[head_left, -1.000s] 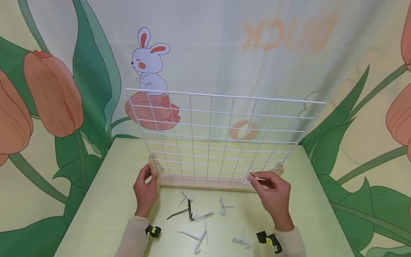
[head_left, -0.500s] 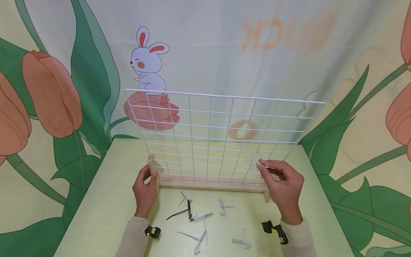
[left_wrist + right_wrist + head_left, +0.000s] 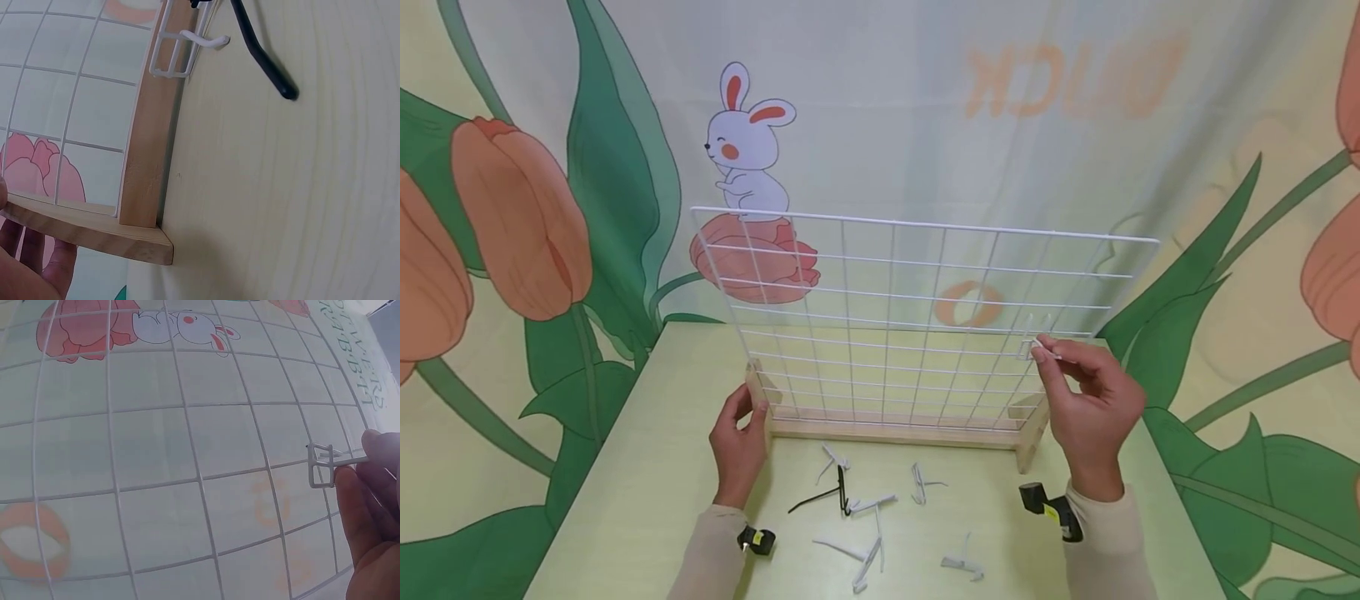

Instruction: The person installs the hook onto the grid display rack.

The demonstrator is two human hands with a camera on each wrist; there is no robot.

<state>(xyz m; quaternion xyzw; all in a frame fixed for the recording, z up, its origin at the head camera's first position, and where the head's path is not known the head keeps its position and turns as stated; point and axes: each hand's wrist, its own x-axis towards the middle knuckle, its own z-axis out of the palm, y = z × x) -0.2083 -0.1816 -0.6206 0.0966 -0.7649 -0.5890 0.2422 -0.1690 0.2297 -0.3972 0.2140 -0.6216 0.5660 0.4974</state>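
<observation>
A white wire grid panel (image 3: pixel 895 222) stands upright in a wooden base (image 3: pixel 895 432). At the base's left end my left hand (image 3: pixel 737 446) grips the wooden side foot (image 3: pixel 94 234), thumb on one side and fingers on the other. My right hand (image 3: pixel 1093 408) pinches a white wire hook (image 3: pixel 320 465) by its prong between thumb and fingers. The hook's rectangular back is close to the grid's right part; whether it touches the wires I cannot tell.
Several white hooks (image 3: pixel 875 503) and a black hook (image 3: pixel 842 492) lie on the pale table (image 3: pixel 625 500) in front of the base. Behind the grid hangs a curtain (image 3: pixel 880 108) printed with tulips and a rabbit.
My right hand has moved up and to the right along the grid with the white hook, uncovering the base's right foot. The left hand has stayed in place.
</observation>
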